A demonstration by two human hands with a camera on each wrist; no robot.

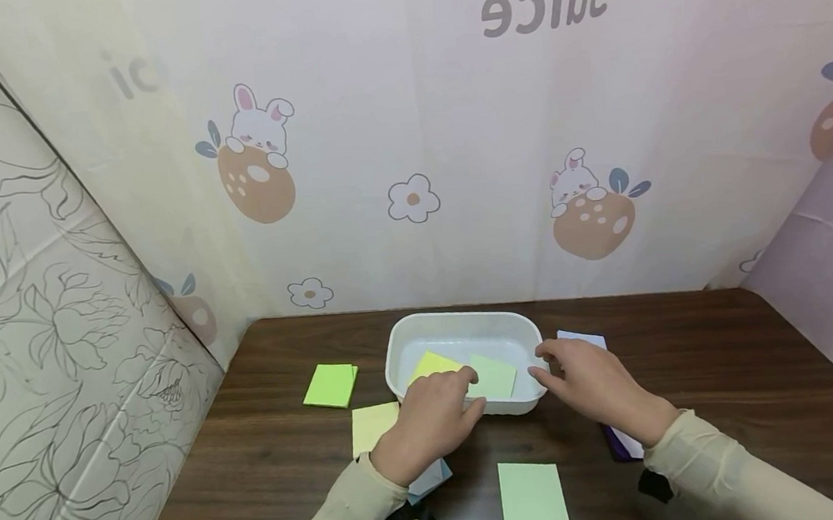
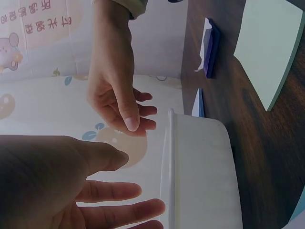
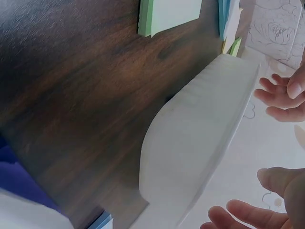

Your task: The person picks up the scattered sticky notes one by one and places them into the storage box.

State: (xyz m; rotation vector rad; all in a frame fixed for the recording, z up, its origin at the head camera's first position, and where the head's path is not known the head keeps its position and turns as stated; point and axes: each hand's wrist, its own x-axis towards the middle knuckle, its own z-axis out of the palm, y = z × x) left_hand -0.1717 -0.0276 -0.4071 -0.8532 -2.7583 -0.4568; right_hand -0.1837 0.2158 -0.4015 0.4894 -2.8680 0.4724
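Observation:
A white plastic tub (image 1: pixel 502 331) stands near the back of the table. Inside it lie a yellow sticky note (image 1: pixel 432 364) and a pale green sticky note (image 1: pixel 493 376). My left hand (image 1: pixel 435 413) hovers at the tub's front left, fingers relaxed and apart, holding nothing. At the tub's right end is my right hand (image 1: pixel 597 378), loosely bent and empty, with its fingertips near the rim. In the left wrist view both hands appear above the tub's outer wall (image 2: pixel 202 171). The right wrist view shows the right thumb and fingers (image 3: pixel 257 214) spread beside the tub.
A bright green pad (image 1: pixel 329 385) lies left of the tub. Nearer sit a pale yellow pad (image 1: pixel 374 427) and a blue one (image 1: pixel 429 481), partly under the left arm. A mint pad (image 1: pixel 533 498) is in front. Lilac (image 1: pixel 584 338) and purple-edged (image 1: pixel 625 444) pads lie right. A patterned curtain (image 1: pixel 404 127) stands behind.

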